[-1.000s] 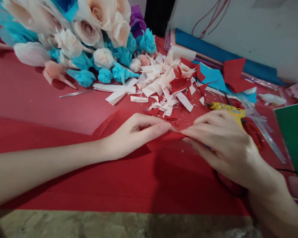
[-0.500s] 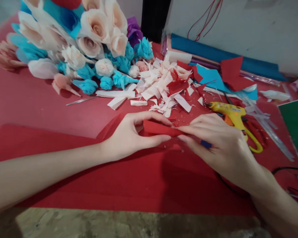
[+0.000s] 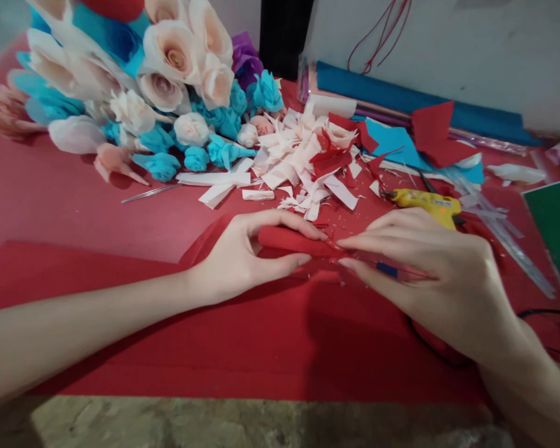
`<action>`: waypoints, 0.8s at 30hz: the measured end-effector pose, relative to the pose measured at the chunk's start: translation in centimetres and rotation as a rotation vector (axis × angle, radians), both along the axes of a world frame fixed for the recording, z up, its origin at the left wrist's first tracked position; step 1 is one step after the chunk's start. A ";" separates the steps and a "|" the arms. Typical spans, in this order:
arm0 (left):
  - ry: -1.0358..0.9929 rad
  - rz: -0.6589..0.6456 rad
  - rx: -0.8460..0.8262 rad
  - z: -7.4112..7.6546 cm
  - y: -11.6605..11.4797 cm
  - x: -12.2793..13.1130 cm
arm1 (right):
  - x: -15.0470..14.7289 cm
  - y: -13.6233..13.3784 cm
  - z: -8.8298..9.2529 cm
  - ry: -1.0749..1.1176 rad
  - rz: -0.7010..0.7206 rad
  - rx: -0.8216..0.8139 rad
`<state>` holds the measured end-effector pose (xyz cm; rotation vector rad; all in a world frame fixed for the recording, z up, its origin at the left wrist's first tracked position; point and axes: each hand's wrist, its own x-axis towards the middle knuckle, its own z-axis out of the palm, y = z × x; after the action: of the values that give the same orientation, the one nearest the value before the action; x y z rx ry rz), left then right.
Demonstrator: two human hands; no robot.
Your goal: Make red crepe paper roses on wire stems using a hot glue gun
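My left hand (image 3: 247, 255) curves around a rolled piece of red crepe paper (image 3: 292, 241), thumb in front and fingers behind. Its narrow right end lies between the thumb and forefinger of my right hand (image 3: 420, 267), which pinch it loosely. A thin strand runs rightward from that end under my right palm; I cannot tell whether it is part of the roll. Beneath both hands a large sheet of red paper (image 3: 205, 348) spreads along the table's front edge. A small blue piece (image 3: 386, 269) shows below my right fingers.
Paper flowers (image 3: 172, 56) in cream, blue and purple crowd the back left. Cream and red scraps (image 3: 298, 155) lie behind my hands. A yellow glue gun (image 3: 424, 204) sits beyond my right hand, near clear sticks (image 3: 518, 261) and a green board (image 3: 557, 230). Tweezers (image 3: 149, 193) lie left.
The paper has turned in my fingers and looks more tightly rolled. My right hand has shifted slightly right and its fingers have loosened a little, uncovering the thin strand.
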<state>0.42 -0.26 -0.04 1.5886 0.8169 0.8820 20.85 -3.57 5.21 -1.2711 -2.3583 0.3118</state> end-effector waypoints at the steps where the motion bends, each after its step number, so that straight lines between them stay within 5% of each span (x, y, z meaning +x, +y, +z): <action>1: 0.000 -0.008 0.002 0.0 0.0 0.0 | 0.0 0.0 0.0 -0.007 0.006 0.016; 24: 0.104 0.012 0.008 0.4 0.1 0.1 | 0.2 0.1 0.9 -0.118 0.022 0.148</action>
<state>0.52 -0.19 0.35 1.6492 0.8981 0.8168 21.05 -3.51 6.09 -1.2246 -2.4451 0.0686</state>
